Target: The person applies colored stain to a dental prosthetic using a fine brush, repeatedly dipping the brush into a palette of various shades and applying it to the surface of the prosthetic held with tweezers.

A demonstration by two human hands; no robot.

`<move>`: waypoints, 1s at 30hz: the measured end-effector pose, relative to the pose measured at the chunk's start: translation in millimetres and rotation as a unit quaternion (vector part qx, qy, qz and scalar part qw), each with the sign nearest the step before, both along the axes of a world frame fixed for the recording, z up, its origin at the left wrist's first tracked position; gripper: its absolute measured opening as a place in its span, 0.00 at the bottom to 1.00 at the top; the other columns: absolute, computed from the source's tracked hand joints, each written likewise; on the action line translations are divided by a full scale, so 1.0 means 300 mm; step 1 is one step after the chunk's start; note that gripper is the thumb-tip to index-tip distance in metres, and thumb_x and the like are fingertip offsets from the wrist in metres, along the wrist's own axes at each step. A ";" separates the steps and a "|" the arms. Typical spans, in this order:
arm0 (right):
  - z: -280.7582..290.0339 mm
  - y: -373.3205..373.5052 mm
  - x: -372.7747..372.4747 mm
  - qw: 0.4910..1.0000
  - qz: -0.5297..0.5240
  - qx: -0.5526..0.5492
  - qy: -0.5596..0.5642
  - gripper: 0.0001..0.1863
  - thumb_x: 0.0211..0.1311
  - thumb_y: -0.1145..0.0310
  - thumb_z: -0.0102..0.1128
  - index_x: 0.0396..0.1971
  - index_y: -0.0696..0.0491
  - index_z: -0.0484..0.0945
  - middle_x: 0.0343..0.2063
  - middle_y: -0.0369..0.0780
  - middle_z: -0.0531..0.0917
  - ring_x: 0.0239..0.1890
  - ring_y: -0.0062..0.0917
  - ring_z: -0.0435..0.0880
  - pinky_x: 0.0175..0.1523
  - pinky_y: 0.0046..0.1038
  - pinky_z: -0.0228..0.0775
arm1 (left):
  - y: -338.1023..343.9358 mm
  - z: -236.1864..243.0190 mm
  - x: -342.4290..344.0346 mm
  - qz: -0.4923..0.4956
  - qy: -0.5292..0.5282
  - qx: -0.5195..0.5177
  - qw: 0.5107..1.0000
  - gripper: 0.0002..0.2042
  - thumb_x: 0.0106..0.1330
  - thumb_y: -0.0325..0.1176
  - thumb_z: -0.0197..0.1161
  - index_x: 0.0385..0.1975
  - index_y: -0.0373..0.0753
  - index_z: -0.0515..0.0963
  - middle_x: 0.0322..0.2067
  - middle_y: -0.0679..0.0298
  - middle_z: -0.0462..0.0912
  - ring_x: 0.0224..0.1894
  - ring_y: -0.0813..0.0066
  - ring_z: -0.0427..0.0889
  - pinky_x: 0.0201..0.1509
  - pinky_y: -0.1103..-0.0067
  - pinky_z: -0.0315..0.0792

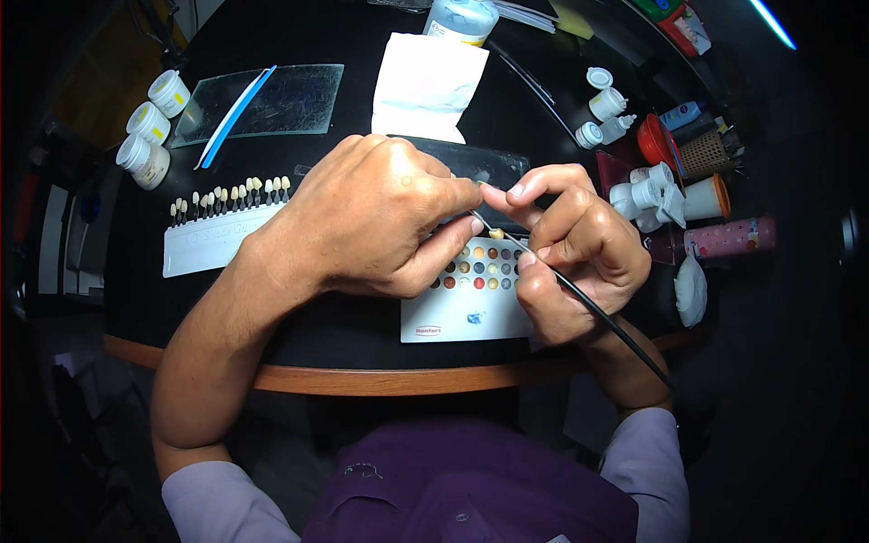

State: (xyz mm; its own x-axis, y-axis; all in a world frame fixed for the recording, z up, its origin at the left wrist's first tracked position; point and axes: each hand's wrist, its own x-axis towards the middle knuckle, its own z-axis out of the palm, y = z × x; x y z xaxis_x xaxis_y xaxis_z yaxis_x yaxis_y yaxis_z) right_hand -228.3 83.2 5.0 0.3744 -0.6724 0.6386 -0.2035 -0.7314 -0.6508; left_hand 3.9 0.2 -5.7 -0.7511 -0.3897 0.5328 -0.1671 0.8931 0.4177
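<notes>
My right hand (pixel 584 244) is closed around a thin brush (pixel 593 308) with a long black handle, its index finger reaching toward my left fingertips. The brush's narrow end runs up to the pinched thumb and index finger of my left hand (pixel 380 213). What those left fingers grip is hidden. A tiny cream-coloured piece (pixel 496 233) shows along the brush between the hands; whether it is attached there I cannot tell. Beneath both hands lies a white palette card (pixel 453 317) with rows of round coloured spots, partly covered.
On the left are a tooth shade guide (pixel 204 249), a glass slab (pixel 303 100) with a blue-and-white strip (pixel 233 122), and white jars (pixel 145 158). White paper (pixel 425 86) lies ahead, before a bottle (pixel 462 20). Small bottles (pixel 606 104) and cups (pixel 706 199) crowd the right. The table's wooden edge (pixel 389 380) is nearest.
</notes>
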 end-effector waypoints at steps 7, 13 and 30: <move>0.001 0.001 0.012 1.000 -0.001 0.006 -0.030 0.11 0.51 0.89 0.55 0.27 0.56 0.68 0.27 0.41 0.76 0.52 0.37 0.80 0.62 0.58 0.85 | 0.008 0.000 0.001 0.007 0.000 0.015 1.000 0.10 0.65 0.29 0.70 0.42 0.33 0.90 0.18 0.58 0.84 0.16 0.66 0.83 0.23 0.73 0.74; -0.007 -0.011 0.035 0.997 -0.050 -0.059 -0.013 0.12 0.37 0.85 0.63 0.19 0.55 0.69 0.19 0.38 0.76 0.41 0.40 0.88 0.48 0.37 0.88 | 0.007 0.003 -0.002 0.001 -0.003 0.028 1.000 0.09 0.64 0.29 0.70 0.38 0.32 0.89 0.17 0.58 0.83 0.16 0.65 0.83 0.23 0.72 0.73; -0.008 -0.014 0.036 0.994 -0.063 -0.088 0.003 0.12 0.37 0.85 0.63 0.19 0.55 0.69 0.20 0.38 0.76 0.40 0.40 0.89 0.45 0.37 0.89 | 0.006 -0.001 0.000 0.001 -0.006 0.028 1.000 0.09 0.64 0.29 0.69 0.39 0.31 0.89 0.18 0.57 0.84 0.18 0.64 0.84 0.25 0.72 0.76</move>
State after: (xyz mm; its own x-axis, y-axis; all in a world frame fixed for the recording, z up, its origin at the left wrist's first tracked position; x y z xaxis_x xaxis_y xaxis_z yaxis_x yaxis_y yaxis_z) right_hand -217.4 79.0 2.6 0.2980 -0.5931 0.7480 -0.3052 -0.8017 -0.5140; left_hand 3.9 2.0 -6.0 -0.7560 -0.4209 0.5013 -0.1746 0.8678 0.4653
